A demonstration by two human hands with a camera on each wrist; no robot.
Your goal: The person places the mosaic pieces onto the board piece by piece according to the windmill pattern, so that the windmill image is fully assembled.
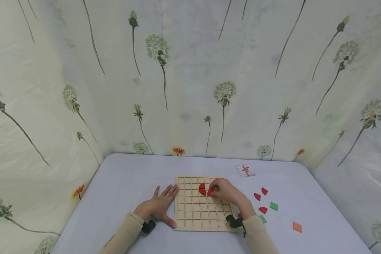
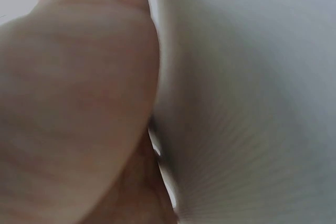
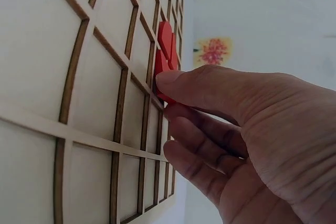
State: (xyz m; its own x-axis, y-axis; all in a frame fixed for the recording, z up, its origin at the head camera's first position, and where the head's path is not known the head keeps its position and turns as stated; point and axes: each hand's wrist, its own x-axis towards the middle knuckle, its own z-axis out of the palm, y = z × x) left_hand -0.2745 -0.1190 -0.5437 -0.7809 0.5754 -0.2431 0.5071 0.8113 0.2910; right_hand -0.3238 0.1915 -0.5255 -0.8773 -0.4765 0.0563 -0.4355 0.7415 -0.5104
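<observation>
A wooden grid board [image 1: 190, 208] lies on the table. Two red quarter-round tiles [image 1: 202, 191] sit in adjoining cells near its far side, one behind the other. My right hand [image 1: 227, 191] pinches a third red quarter-round tile [image 1: 210, 192] in the cell to their right. In the right wrist view, the thumb presses this red tile [image 3: 160, 62] at the grid, with the other fingers curled beneath. My left hand [image 1: 160, 204] lies with fingers spread on the table, fingertips and thumb at the board's left edge. The left wrist view is mostly filled by skin.
Right of the board lie several loose red tiles [image 1: 263, 210], green tiles [image 1: 274, 206] and an orange tile [image 1: 297, 227]. One red tile is partly hidden by the right wrist. A pattern card [image 1: 245, 170] with a red figure lies behind the board. A flowered curtain [image 1: 190, 88] surrounds the table.
</observation>
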